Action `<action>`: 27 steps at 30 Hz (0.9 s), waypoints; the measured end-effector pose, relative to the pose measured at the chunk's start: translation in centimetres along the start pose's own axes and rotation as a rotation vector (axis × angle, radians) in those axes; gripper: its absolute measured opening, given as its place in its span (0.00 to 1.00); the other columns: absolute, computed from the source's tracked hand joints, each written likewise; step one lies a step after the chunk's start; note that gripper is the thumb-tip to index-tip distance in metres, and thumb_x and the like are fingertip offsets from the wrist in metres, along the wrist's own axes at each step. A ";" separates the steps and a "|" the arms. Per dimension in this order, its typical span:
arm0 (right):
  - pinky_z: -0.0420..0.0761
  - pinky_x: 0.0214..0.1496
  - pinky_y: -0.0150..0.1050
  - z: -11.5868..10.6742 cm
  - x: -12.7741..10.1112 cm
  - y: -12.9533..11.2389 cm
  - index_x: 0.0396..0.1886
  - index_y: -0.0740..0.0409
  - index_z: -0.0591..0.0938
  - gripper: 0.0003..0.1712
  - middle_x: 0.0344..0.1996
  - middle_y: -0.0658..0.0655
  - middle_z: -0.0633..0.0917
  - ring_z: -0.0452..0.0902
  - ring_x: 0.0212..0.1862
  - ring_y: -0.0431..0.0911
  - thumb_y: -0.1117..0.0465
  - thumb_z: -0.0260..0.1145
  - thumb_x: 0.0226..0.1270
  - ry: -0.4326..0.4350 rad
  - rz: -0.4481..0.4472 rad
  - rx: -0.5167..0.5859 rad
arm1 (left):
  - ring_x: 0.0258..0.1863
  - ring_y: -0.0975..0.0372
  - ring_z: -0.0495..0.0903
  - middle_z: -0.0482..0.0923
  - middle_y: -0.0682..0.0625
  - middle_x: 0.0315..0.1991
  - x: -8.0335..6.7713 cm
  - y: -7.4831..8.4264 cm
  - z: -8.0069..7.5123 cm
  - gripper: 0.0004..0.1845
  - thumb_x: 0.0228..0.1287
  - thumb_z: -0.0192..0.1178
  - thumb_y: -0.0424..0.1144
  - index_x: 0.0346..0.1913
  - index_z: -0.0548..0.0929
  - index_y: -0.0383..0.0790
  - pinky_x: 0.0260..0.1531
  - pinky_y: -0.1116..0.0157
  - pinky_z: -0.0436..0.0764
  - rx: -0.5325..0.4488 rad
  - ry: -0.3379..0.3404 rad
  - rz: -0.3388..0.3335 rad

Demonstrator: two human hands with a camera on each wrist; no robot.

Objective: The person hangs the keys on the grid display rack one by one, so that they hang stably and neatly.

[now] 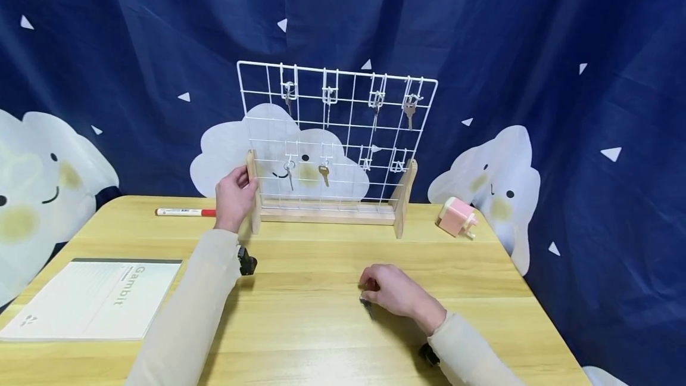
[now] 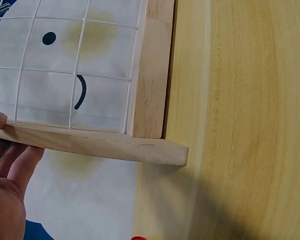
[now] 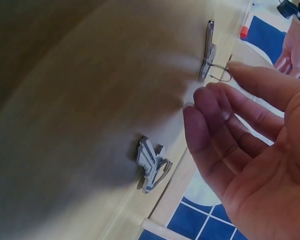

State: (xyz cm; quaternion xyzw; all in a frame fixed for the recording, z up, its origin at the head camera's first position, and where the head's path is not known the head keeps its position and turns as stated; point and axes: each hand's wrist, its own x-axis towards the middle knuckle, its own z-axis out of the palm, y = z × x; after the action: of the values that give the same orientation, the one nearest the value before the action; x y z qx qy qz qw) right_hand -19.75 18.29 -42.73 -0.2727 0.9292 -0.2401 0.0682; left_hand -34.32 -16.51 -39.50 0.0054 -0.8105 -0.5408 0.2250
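My left hand (image 1: 234,198) holds the left wooden upright (image 2: 105,145) of a white wire grid rack (image 1: 336,136), thumb on one side and fingers on the other. Low over the table, my right hand (image 1: 396,290) has loosely bent fingers, with a gap between thumb and index finger. At its thumb tip is the ring of a key (image 3: 208,52). A second key (image 3: 149,162) with its own ring lies on the table below the fingers, hidden by the hand in the head view. More keys, including a brass-coloured key (image 1: 324,174), hang from the rack's hooks.
A pink and white cube-shaped plug (image 1: 457,217) sits right of the rack. To the left lie a red-capped marker (image 1: 184,212) and a notebook (image 1: 96,299). Two lower-right hooks (image 1: 398,162) hold no keys. A blue curtain (image 1: 605,106) hangs behind the table.
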 end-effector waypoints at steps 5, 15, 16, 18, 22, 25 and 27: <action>0.80 0.36 0.34 0.1 0.0 -0.1 0.35 0.56 0.85 0.05 0.31 0.47 0.82 0.74 0.33 0.37 0.69 0.68 0.62 -0.011 -0.023 -0.015 | 0.57 0.51 0.78 0.77 0.35 0.57 0.0 0.0 0.0 0.21 0.69 0.57 0.31 0.63 0.75 0.29 0.56 0.61 0.78 0.001 0.000 -0.005; 0.80 0.37 0.35 -0.2 -0.1 0.1 0.31 0.53 0.83 0.06 0.31 0.45 0.80 0.75 0.34 0.37 0.69 0.68 0.63 0.022 -0.061 -0.030 | 0.57 0.51 0.78 0.77 0.35 0.58 0.0 0.1 0.0 0.21 0.69 0.57 0.31 0.63 0.75 0.30 0.56 0.60 0.78 0.005 0.000 -0.009; 0.80 0.36 0.34 -0.4 -0.1 0.1 0.31 0.53 0.83 0.06 0.30 0.44 0.80 0.75 0.33 0.37 0.69 0.68 0.63 0.026 -0.074 -0.017 | 0.57 0.51 0.78 0.77 0.35 0.58 0.0 0.1 0.0 0.21 0.69 0.57 0.31 0.64 0.75 0.30 0.56 0.60 0.78 0.004 0.000 -0.009; 0.80 0.36 0.34 -0.7 -0.2 0.2 0.31 0.54 0.82 0.06 0.30 0.43 0.79 0.74 0.33 0.36 0.69 0.67 0.64 0.037 -0.096 0.013 | 0.57 0.51 0.78 0.77 0.35 0.58 0.0 0.2 0.0 0.21 0.69 0.57 0.32 0.64 0.75 0.30 0.56 0.61 0.78 0.007 0.000 -0.008; 0.81 0.38 0.34 -1.5 -0.3 0.4 0.31 0.53 0.82 0.06 0.30 0.42 0.80 0.76 0.33 0.35 0.68 0.67 0.65 0.059 -0.110 0.056 | 0.57 0.51 0.78 0.77 0.35 0.58 0.0 0.1 -0.1 0.21 0.69 0.58 0.32 0.64 0.75 0.31 0.56 0.61 0.78 0.018 0.000 -0.009; 0.82 0.39 0.34 -2.0 -0.4 0.4 0.32 0.52 0.82 0.06 0.30 0.42 0.81 0.77 0.34 0.35 0.68 0.67 0.65 0.088 -0.116 0.086 | 0.57 0.51 0.78 0.76 0.35 0.58 -0.1 0.1 -0.1 0.22 0.69 0.58 0.32 0.64 0.75 0.31 0.56 0.60 0.78 0.020 -0.004 -0.012; 0.82 0.39 0.35 -2.2 -0.4 0.4 0.32 0.52 0.83 0.06 0.30 0.42 0.82 0.78 0.34 0.36 0.68 0.67 0.65 0.109 -0.123 0.115 | 0.58 0.51 0.77 0.76 0.35 0.58 -0.1 0.1 -0.2 0.22 0.69 0.58 0.33 0.64 0.75 0.32 0.56 0.60 0.77 0.019 -0.007 -0.014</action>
State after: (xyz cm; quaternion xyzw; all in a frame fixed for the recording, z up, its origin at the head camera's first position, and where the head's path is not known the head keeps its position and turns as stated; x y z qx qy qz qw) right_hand -20.17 19.70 -40.95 -0.3114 0.8977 -0.3112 0.0181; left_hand -34.17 -16.57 -39.34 0.0113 -0.8163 -0.5345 0.2185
